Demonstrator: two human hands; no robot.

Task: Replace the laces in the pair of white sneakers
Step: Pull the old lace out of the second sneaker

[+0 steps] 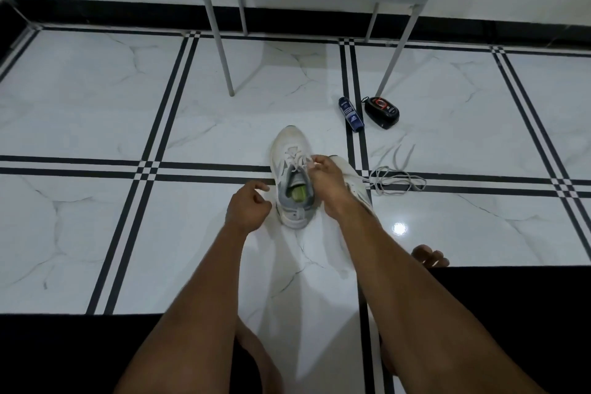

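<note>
A white low-top sneaker with grey lining and a green insole (292, 176) stands upright on the glossy white marble-patterned floor with black stripe lines (96, 112), toe pointing away from the person; the right hand (327, 181) reaches over its right side, fingertips pressed together in a pinch on the white lace (299, 159) at the upper eyelets; the left hand (248, 206) hovers just beside the heel on the left, fingers loosely curled and touching nothing that can be seen; a second white sneaker (355, 182) lies just behind the right hand, mostly hidden by it; a loose pale grey lace (396, 176) lies in a tangle on the floor to its right; farther off, a dark blue tube (350, 114) and a black oval shoe-polish container (382, 112) lie side by side near a leg of the grey metal rack (220, 51).
</note>
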